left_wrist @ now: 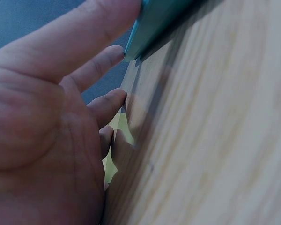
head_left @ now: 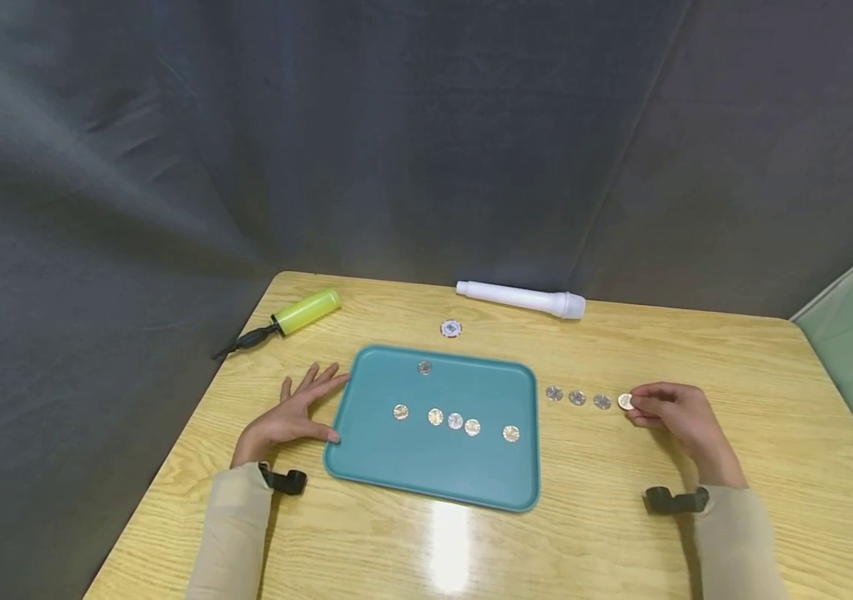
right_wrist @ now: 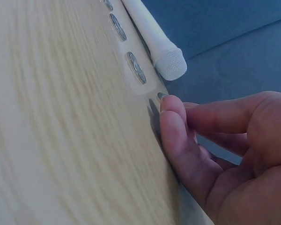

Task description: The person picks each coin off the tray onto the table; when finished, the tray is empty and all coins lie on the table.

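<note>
My right hand point(head_left: 684, 421) pinches a coin point(head_left: 624, 402) between thumb and fingers, low over the table to the right of the tray. In the right wrist view only the edge of this coin shows past the fingertips point(right_wrist: 173, 131). Left of it, three silver coins point(head_left: 578, 398) lie in a row on the wood. The teal tray point(head_left: 426, 467) holds several more coins, most in a loose line across its middle and one near its far rim. At the tray's left side my left hand point(head_left: 287, 423) is spread, thumb and index finger touching the rim.
A white toy microphone point(head_left: 516, 297) lies along the table's far edge. A chip with a pale centre point(head_left: 451, 328) sits behind the tray. At the back left lies a yellow-green hand pump point(head_left: 308, 312) with a black end. Dark cloth point(head_left: 426, 142) hangs behind the wooden table.
</note>
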Demonstrator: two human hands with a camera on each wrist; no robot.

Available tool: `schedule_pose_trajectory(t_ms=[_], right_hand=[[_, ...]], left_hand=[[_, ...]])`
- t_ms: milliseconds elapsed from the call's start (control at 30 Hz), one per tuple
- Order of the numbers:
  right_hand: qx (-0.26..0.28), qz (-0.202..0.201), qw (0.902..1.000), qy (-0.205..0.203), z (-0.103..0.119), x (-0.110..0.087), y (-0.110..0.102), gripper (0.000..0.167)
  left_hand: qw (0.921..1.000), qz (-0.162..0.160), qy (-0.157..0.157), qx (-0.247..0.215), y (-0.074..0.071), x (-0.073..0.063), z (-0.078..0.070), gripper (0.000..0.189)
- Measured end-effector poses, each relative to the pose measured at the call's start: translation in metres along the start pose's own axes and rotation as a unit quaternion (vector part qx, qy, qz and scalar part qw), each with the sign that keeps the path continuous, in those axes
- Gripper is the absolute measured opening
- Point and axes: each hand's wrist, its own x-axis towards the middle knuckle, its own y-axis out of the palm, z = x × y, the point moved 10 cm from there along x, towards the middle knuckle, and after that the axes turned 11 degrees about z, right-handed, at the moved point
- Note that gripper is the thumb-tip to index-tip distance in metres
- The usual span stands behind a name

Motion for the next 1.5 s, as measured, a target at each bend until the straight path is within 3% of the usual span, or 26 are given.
schedule_pose_trajectory(t_ms=[300, 533, 1300, 1500], right_hand=[[-0.084, -0.013, 0.9961, 0.021, 0.0032, -0.0041, 0.0022, 0.037], [-0.157, -0.035, 0.9858, 0.048, 0.0041, -0.0049, 0.0020, 0.035], [-0.208, -0.062, 0.9743, 0.060, 0.0085, -0.0057, -0.0006, 0.029], [-0.196, -0.052, 0.9775, 0.060, 0.0072, -0.0064, -0.0009, 0.031]], left_hand=[[1.0000, -0.001, 0.002, -0.006, -0.0005, -0.0004, -0.0015, 0.098], [0.9998, -0.011, -0.004, -0.018, -0.0020, -0.0006, 0.0005, 0.098], [0.9998, -0.012, -0.005, -0.012, -0.0015, 0.0001, 0.0012, 0.097], [0.9998, -0.013, -0.004, -0.013, -0.0017, 0.0005, 0.0024, 0.097]])
